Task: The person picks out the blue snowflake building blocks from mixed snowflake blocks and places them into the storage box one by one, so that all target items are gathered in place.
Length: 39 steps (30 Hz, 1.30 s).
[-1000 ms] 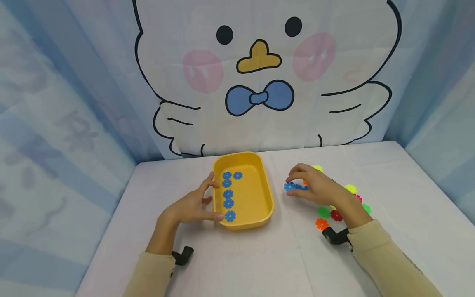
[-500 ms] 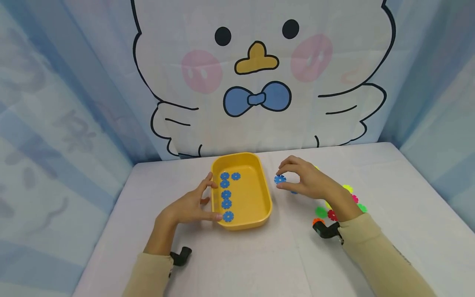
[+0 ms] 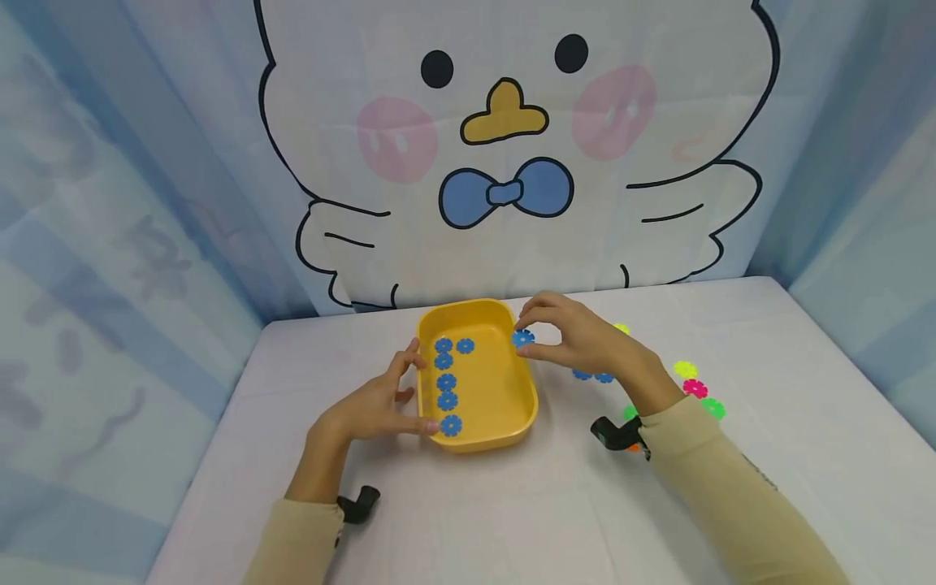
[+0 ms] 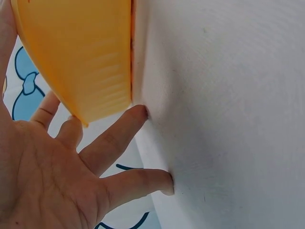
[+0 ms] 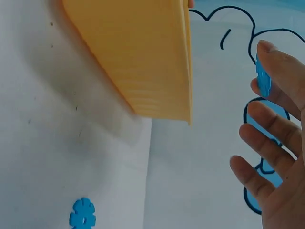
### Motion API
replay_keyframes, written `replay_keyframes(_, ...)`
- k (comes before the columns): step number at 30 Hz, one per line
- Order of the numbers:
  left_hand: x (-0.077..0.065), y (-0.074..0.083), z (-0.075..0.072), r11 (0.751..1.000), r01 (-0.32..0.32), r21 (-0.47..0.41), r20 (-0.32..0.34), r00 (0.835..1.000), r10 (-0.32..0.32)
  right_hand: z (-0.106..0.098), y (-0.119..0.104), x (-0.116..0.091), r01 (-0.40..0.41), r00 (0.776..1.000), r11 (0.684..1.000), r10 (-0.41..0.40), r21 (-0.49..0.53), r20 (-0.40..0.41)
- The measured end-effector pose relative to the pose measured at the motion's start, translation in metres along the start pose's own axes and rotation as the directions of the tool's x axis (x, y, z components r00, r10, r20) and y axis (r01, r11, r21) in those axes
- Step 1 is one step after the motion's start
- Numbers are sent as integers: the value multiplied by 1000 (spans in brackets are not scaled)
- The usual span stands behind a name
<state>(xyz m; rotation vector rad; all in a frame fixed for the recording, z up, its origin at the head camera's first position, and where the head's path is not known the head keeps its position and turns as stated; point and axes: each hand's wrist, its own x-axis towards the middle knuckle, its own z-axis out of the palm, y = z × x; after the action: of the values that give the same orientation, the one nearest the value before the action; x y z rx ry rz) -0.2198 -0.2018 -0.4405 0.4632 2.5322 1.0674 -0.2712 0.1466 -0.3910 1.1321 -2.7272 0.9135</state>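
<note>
A yellow tray point(image 3: 497, 390) stands in the middle of the table in the head view, with several blue flower-shaped discs point(image 3: 447, 382) along its left side. My left hand point(image 3: 380, 398) rests against its left side, thumb and forefinger at the rim. In the left wrist view that hand's fingers are spread, and two fingertips point(image 4: 140, 112) touch the table. Over the tray's right rim, my right hand point(image 3: 578, 329) pinches a blue flower-shaped disc point(image 3: 522, 335) between thumb and forefinger. Its other fingers are loosely spread in the right wrist view.
Two blue discs point(image 3: 604, 378) lie right of the tray, partly under the right hand. Yellow point(image 3: 685, 370), pink point(image 3: 695, 388) and green discs point(image 3: 712, 408) lie further right. The right forearm hides part of that group. A printed cloth point(image 3: 504, 260) hangs behind the table.
My right hand has lifted a blue disc from the table on the right and carried it left to the tray's right rim. The left hand and tray have stayed in place.
</note>
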Motion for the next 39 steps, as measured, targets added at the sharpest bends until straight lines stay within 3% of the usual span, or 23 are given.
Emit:
replay_keyframes(13,-1,1,-5,1000,2,1,11,1000,-2,10,-11,25,73,997,997,-73,33,-10)
replay_keyframes(24,-2,2,-10,1000,19,23,6,1000,-19,15,-22,46,60,998,996,-60,61,7)
replay_keyframes(31,1,0,-2,1000,-13,-21,20,1000,13,20,-26,54,65,998,993,-67,95,19)
replay_keyframes(39,0,3,-2,1000,25,7,17,1000,-25,24,-30,64,81,997,993,-82,86,11)
